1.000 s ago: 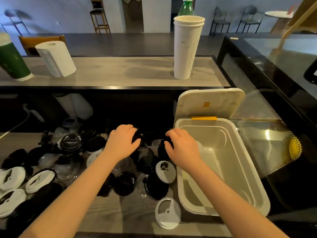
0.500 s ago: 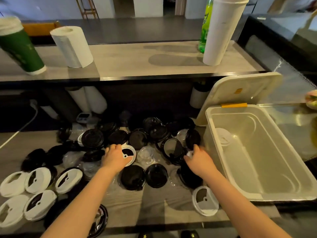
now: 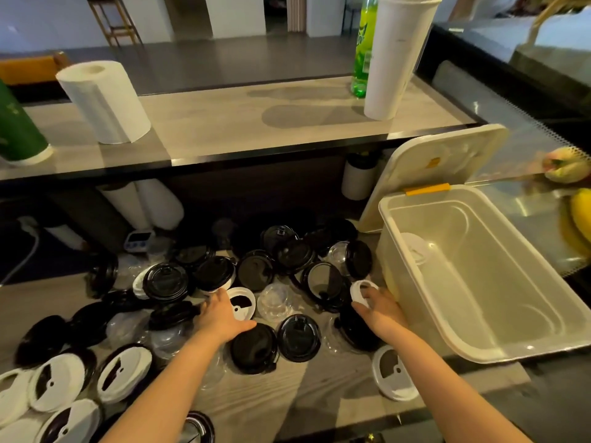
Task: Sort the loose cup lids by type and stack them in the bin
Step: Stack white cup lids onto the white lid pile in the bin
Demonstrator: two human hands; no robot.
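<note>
Several loose black lids (image 3: 297, 337), clear lids (image 3: 275, 302) and white lids (image 3: 123, 373) lie scattered on the lower wooden counter. My left hand (image 3: 220, 316) rests on a white lid (image 3: 241, 302) in the middle of the pile, fingers curled over its edge. My right hand (image 3: 379, 310) is closed on another white lid (image 3: 360, 290), tilted up just left of the bin. The cream plastic bin (image 3: 415, 318) stands at the right with its hinged cover (image 3: 431, 164) open. One white lid (image 3: 414, 247) lies inside against its left wall.
A paper towel roll (image 3: 105, 102), a green cup (image 3: 17, 129), a tall stack of white cups (image 3: 395, 55) and a green bottle (image 3: 363, 46) stand on the raised shelf. Another white lid (image 3: 393, 372) lies near the counter's front edge. Bananas (image 3: 580, 215) sit right of the bin.
The view dropped and shifted left. Both hands came nearer in the pile. My right hand has lifted a white lid beside the bin; my left hand has settled on another white lid.
</note>
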